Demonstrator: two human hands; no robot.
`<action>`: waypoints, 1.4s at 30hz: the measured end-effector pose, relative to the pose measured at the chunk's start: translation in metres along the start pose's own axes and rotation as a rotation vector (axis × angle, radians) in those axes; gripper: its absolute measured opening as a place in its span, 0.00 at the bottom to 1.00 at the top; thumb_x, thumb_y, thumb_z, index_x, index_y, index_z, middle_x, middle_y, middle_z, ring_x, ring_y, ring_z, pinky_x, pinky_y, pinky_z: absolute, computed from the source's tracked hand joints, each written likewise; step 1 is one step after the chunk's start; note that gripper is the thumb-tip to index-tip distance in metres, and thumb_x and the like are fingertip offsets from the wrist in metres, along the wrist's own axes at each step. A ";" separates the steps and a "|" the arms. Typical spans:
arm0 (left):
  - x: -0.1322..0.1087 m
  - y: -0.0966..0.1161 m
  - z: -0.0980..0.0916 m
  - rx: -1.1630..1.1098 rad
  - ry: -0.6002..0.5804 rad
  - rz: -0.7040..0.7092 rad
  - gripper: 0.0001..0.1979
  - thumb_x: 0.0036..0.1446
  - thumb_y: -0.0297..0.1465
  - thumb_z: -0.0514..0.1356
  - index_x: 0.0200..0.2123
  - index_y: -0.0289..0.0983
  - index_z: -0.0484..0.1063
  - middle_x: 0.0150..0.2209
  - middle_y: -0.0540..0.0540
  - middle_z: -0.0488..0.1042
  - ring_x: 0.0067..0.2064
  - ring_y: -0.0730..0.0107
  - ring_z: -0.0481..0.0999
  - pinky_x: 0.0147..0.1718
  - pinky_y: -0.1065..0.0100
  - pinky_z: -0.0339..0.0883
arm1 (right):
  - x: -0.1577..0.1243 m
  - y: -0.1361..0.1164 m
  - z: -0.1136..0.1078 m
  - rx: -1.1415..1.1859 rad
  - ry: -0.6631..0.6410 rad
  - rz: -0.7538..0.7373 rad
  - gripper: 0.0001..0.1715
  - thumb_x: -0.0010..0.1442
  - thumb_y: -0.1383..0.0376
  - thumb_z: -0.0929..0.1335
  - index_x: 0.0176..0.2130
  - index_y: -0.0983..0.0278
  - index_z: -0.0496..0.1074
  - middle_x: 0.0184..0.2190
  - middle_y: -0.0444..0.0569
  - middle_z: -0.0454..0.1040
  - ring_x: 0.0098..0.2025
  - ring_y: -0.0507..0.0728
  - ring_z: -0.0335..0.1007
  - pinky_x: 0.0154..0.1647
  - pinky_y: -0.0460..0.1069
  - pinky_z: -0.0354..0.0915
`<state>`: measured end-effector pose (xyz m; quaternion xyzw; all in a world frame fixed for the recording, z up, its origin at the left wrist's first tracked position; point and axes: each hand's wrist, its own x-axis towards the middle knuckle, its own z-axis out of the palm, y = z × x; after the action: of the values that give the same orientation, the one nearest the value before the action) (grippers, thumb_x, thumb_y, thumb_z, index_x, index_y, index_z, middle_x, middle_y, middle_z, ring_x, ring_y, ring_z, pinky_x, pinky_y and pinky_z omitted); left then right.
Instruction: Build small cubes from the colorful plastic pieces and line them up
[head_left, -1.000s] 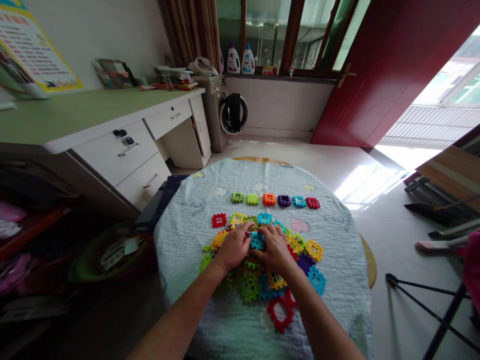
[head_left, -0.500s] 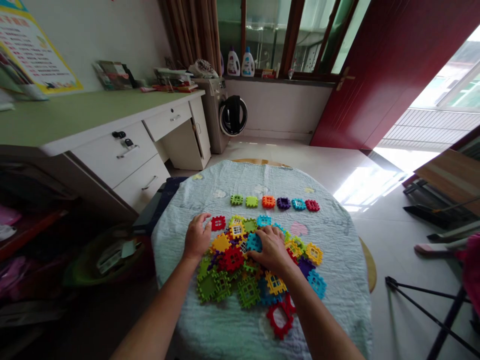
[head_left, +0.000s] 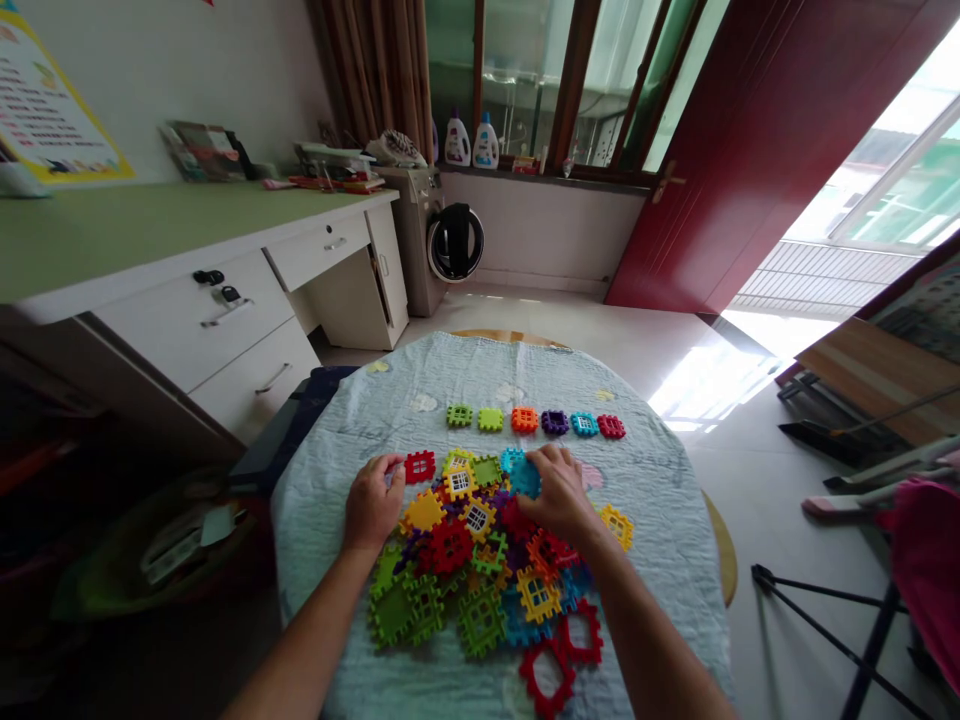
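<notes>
My right hand (head_left: 559,490) grips a light-blue plastic building tile (head_left: 526,481) between thumb and fingers, over the right part of a mixed pile. To the left, my left hand (head_left: 375,503) rests on the cloth with its fingers loosely bent and holds nothing. Its fingertips are beside a red window tile (head_left: 420,467). Between and below the hands lie notched tiles in several colours, among them a yellow tile (head_left: 424,512), a red tile (head_left: 451,545) and a green window tile (head_left: 482,620). My right hand and forearm hide part of the pile.
Beyond the pile, a row of tiles runs from a green tile (head_left: 460,416) to a red tile (head_left: 612,427). A pale blue cloth (head_left: 322,500) covers the round table. A desk (head_left: 187,230) stands at left, a black tripod (head_left: 832,600) at right.
My right hand has moved a little to the right with the light-blue tile, uncovering tiles in the middle of the pile. My left hand stays by the red window tile. The view has shifted slightly.
</notes>
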<state>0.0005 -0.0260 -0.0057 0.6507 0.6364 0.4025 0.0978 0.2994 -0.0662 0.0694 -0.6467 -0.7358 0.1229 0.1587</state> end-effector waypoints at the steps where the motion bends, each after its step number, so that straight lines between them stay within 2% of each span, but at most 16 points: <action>1: 0.000 0.000 0.000 0.001 -0.001 0.002 0.13 0.57 0.37 0.51 0.36 0.37 0.73 0.38 0.42 0.77 0.42 0.58 0.76 0.46 0.59 0.69 | 0.006 0.017 -0.007 -0.012 0.029 0.007 0.28 0.47 0.59 0.71 0.49 0.61 0.71 0.46 0.52 0.68 0.50 0.63 0.59 0.51 0.56 0.55; 4: 0.000 0.001 0.000 0.003 -0.005 0.001 0.13 0.57 0.37 0.51 0.35 0.38 0.73 0.37 0.42 0.77 0.41 0.59 0.76 0.44 0.60 0.70 | 0.027 0.072 -0.028 -0.079 0.095 0.082 0.31 0.48 0.59 0.71 0.52 0.61 0.70 0.49 0.54 0.67 0.51 0.65 0.60 0.52 0.56 0.56; 7: 0.000 0.001 0.000 0.001 -0.013 0.000 0.13 0.58 0.37 0.51 0.35 0.38 0.73 0.36 0.43 0.77 0.40 0.59 0.76 0.44 0.60 0.70 | 0.050 0.119 -0.041 -0.145 0.074 0.180 0.30 0.48 0.57 0.71 0.52 0.59 0.71 0.48 0.54 0.69 0.50 0.65 0.62 0.50 0.55 0.57; 9: 0.000 0.000 0.000 -0.001 -0.015 0.001 0.13 0.57 0.37 0.51 0.35 0.38 0.72 0.36 0.43 0.77 0.41 0.59 0.76 0.44 0.59 0.70 | 0.064 0.139 -0.045 -0.184 0.020 0.208 0.31 0.48 0.56 0.71 0.52 0.59 0.72 0.48 0.53 0.69 0.50 0.65 0.64 0.50 0.55 0.58; 12: 0.000 -0.001 0.000 -0.001 -0.015 0.003 0.13 0.57 0.37 0.51 0.35 0.38 0.72 0.37 0.42 0.77 0.41 0.58 0.76 0.44 0.59 0.69 | 0.082 0.155 -0.045 -0.234 -0.073 0.202 0.32 0.49 0.56 0.70 0.53 0.60 0.71 0.50 0.54 0.70 0.52 0.66 0.64 0.50 0.55 0.58; 18: -0.001 -0.001 0.000 0.010 -0.023 0.004 0.12 0.57 0.37 0.51 0.35 0.38 0.72 0.37 0.43 0.77 0.41 0.59 0.76 0.45 0.60 0.69 | 0.104 0.169 -0.038 -0.249 -0.145 0.172 0.35 0.46 0.57 0.71 0.55 0.56 0.71 0.55 0.52 0.69 0.55 0.67 0.62 0.51 0.56 0.59; 25: -0.001 0.001 -0.001 0.007 -0.033 -0.002 0.11 0.58 0.36 0.52 0.35 0.38 0.72 0.37 0.43 0.77 0.42 0.59 0.76 0.44 0.60 0.69 | 0.110 0.178 -0.033 -0.262 -0.210 0.169 0.37 0.45 0.58 0.72 0.56 0.52 0.70 0.56 0.49 0.67 0.54 0.66 0.61 0.52 0.57 0.58; 42: -0.001 0.003 -0.002 0.028 -0.030 -0.004 0.10 0.56 0.33 0.52 0.34 0.38 0.72 0.36 0.43 0.77 0.41 0.59 0.76 0.44 0.60 0.69 | 0.114 0.182 -0.033 -0.234 -0.177 0.144 0.35 0.45 0.60 0.72 0.54 0.51 0.72 0.52 0.49 0.69 0.52 0.64 0.62 0.51 0.57 0.59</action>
<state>0.0016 -0.0280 -0.0025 0.6566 0.6417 0.3838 0.0991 0.4655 0.0698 0.0384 -0.6986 -0.7078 0.1041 0.0077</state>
